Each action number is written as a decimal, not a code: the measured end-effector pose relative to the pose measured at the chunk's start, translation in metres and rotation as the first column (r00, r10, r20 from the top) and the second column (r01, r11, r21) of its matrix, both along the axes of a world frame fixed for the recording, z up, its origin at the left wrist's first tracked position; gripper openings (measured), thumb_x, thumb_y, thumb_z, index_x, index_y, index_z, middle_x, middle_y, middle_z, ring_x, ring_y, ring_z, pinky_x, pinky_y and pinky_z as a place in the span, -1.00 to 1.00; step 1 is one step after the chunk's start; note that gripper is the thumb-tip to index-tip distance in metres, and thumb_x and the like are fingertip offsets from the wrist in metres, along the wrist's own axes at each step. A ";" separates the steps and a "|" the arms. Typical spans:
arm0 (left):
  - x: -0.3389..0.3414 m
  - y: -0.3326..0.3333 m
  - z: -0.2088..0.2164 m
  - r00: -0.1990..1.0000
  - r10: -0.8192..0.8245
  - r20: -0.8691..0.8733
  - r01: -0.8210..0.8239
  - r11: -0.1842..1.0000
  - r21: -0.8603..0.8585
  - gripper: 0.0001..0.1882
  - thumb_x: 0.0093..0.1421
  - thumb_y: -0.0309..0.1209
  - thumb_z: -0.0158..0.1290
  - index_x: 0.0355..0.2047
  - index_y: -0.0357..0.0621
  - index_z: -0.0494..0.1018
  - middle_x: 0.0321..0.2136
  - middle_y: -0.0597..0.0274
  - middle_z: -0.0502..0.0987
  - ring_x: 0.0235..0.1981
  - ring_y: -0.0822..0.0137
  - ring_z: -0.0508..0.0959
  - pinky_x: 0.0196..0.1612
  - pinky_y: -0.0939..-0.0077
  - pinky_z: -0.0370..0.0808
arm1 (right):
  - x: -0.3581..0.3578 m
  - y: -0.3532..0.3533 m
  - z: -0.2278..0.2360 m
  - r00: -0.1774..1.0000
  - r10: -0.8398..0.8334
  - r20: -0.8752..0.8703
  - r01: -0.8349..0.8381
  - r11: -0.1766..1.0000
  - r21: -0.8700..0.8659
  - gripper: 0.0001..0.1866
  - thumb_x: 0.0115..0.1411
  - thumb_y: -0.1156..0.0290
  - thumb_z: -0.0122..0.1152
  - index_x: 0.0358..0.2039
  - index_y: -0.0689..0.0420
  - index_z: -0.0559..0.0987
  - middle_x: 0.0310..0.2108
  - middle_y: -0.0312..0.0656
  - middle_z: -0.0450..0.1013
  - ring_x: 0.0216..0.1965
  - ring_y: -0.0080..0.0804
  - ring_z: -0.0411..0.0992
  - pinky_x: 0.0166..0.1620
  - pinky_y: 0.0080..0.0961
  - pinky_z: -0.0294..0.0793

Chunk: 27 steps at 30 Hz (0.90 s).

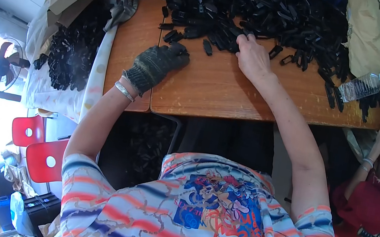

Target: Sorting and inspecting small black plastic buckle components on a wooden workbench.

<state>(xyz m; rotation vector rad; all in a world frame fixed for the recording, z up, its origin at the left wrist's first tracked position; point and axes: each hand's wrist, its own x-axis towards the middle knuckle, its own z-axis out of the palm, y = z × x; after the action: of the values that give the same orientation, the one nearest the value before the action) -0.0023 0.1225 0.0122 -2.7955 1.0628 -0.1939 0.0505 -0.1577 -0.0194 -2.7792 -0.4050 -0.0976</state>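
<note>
A large heap of small, long black plastic pieces (268,11) covers the far part of a brown wooden table (194,91). My right hand (254,59) is bare and reaches to the heap's near edge. Its thumb and fingertips close on a black piece there, partly hidden among the others. My left hand (156,65), in a dark grey knitted glove, rests over the table left of it. The gloved fingers are curled together; what they hold, if anything, is hidden. A single loose black piece (207,47) lies between my two hands.
A clear plastic bottle (363,87) and a tan sack (377,37) are at the right. Left stands an open carton of black pieces (78,49). Below the table is a dark bin of pieces (140,145). A person in maroon (370,199) works at the right end.
</note>
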 end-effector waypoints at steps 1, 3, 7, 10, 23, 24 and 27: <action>0.003 0.001 -0.002 1.000 -0.002 0.001 0.002 1.000 0.002 -0.65 0.21 -0.44 0.08 0.01 0.13 0.53 -0.03 0.19 0.56 -0.17 0.16 0.61 -0.16 0.33 0.58 | 0.002 -0.001 -0.002 1.000 -0.002 0.001 0.002 1.000 0.002 -0.68 0.17 0.51 0.25 -0.06 0.24 0.46 -0.06 0.08 0.42 -0.19 0.08 0.52 -0.14 -0.12 0.55; 0.004 0.003 -0.004 0.997 0.037 -0.063 -0.040 0.998 -0.040 -0.72 0.20 -0.34 0.13 -0.05 0.10 0.55 -0.16 0.23 0.61 -0.25 0.19 0.63 -0.22 0.36 0.58 | 0.001 -0.002 -0.005 1.000 0.018 0.005 -0.018 0.999 0.035 -0.63 0.16 0.52 0.26 -0.02 0.24 0.44 -0.10 0.09 0.46 -0.19 0.09 0.52 -0.13 -0.14 0.54; 0.007 0.004 -0.004 0.972 0.116 -0.205 -0.130 0.990 -0.055 -0.76 0.25 -0.30 0.06 -0.08 0.15 0.54 -0.09 0.23 0.55 -0.22 0.20 0.62 -0.21 0.30 0.58 | -0.003 -0.009 0.005 0.998 0.068 -0.009 -0.067 0.991 0.118 -0.65 0.15 0.52 0.28 -0.05 0.26 0.47 -0.26 0.03 0.52 -0.23 -0.02 0.53 -0.10 -0.23 0.54; 0.003 0.004 -0.008 0.982 0.121 -0.147 -0.128 0.991 -0.036 -0.80 0.23 -0.23 0.09 -0.17 0.08 0.56 -0.20 0.20 0.57 -0.23 0.19 0.62 -0.21 0.29 0.56 | -0.015 -0.010 0.015 0.992 0.109 -0.061 -0.084 0.943 0.323 -0.77 0.17 0.52 0.26 -0.16 0.29 0.54 -0.32 -0.03 0.56 -0.36 -0.19 0.58 -0.30 -0.36 0.61; -0.044 -0.042 -0.018 0.891 0.185 -0.414 -0.431 0.627 -0.649 -0.77 0.20 -0.38 0.18 -0.16 -0.18 0.56 -0.24 0.10 0.62 -0.22 0.13 0.62 -0.14 0.26 0.54 | -0.065 -0.036 -0.025 0.988 0.063 -0.141 0.051 0.730 0.681 -0.86 0.21 0.48 0.30 -0.31 0.21 0.50 -0.45 -0.25 0.48 -0.50 -0.54 0.48 -0.41 -0.60 0.54; -0.046 -0.048 -0.021 0.868 0.172 -0.465 -0.487 0.474 -0.734 -0.76 0.21 -0.40 0.16 -0.12 -0.18 0.56 -0.21 0.09 0.63 -0.22 0.15 0.62 -0.13 0.26 0.54 | -0.065 -0.036 -0.019 0.999 0.025 -0.031 -0.007 0.874 0.486 -0.83 0.18 0.45 0.33 -0.29 0.21 0.51 -0.42 -0.21 0.48 -0.46 -0.43 0.50 -0.36 -0.51 0.56; -0.049 -0.057 -0.021 0.874 0.171 -0.455 -0.477 0.474 -0.740 -0.66 0.23 -0.44 0.16 0.01 -0.25 0.51 -0.13 0.04 0.62 -0.20 0.27 0.64 -0.14 0.39 0.59 | -0.069 -0.029 0.003 0.999 -0.012 0.035 0.005 0.979 0.201 -0.78 0.15 0.39 0.34 -0.30 0.23 0.52 -0.32 -0.10 0.48 -0.35 -0.17 0.54 -0.27 -0.32 0.57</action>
<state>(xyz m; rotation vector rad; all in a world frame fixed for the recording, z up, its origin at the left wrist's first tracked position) -0.0515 0.0656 -0.0084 -3.9881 0.4469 -0.2602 -0.0189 -0.1869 -0.0169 -2.5829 -0.3702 -0.1813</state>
